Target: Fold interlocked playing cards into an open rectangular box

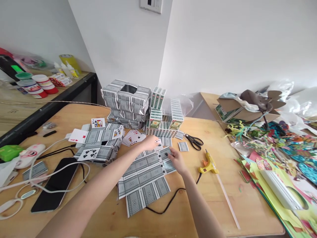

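Note:
A panel of joined playing cards point(141, 170) with grey patterned backs lies on the table in front of me. My left hand point(151, 143) is closed at the panel's far end, its fingertips on a playing card point(158, 141) whose white face partly shows. At the panel's right edge my right hand point(177, 160) has its thumb and fingers closed on another grey-backed card point(166, 154). Single cards point(183, 146) lie face down beyond the right hand. A fan of face-up cards point(133, 137) lies left of my left hand.
Card-covered boxes point(126, 102) and stacked card packs point(177, 114) stand at the back. Black scissors point(194, 141) and a yellow glue gun point(208, 163) with its glue stick lie right. A phone point(55, 185) and white cables are left. Coloured craft scraps point(274, 172) cover the right side.

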`<state>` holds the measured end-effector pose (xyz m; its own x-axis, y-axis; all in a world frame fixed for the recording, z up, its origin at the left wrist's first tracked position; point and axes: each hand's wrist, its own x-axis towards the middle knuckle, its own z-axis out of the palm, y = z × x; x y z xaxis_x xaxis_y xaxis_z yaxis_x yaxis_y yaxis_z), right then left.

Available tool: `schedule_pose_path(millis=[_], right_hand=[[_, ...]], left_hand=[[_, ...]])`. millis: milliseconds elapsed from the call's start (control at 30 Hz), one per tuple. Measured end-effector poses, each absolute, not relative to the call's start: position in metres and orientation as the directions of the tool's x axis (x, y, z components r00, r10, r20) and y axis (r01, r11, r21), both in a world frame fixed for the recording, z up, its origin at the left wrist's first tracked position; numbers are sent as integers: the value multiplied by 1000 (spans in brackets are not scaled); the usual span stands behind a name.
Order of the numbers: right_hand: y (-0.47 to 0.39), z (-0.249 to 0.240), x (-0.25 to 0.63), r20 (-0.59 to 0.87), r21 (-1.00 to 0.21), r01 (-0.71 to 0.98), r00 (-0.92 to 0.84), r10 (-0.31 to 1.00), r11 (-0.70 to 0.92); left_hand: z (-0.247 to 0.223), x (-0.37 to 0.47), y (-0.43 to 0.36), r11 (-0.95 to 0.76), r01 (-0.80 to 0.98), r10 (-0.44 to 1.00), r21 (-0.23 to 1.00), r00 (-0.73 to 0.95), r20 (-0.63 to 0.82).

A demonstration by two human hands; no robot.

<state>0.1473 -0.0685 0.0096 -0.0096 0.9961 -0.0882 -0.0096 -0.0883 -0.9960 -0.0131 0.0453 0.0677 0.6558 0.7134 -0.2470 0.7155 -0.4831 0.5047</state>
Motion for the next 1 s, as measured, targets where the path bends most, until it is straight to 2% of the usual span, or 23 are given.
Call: schedule_pose_path(millis=[567,1000], right_hand=[[-75,13,144,-122,-991,-68,61,991,-118],[-71,17,146,-65,-995,73,18,998,-66]], left_hand=[[71,-17,45,-472,662,672,583,698,-247],[75,-14,38,-512,659,649,550,717,-255]])
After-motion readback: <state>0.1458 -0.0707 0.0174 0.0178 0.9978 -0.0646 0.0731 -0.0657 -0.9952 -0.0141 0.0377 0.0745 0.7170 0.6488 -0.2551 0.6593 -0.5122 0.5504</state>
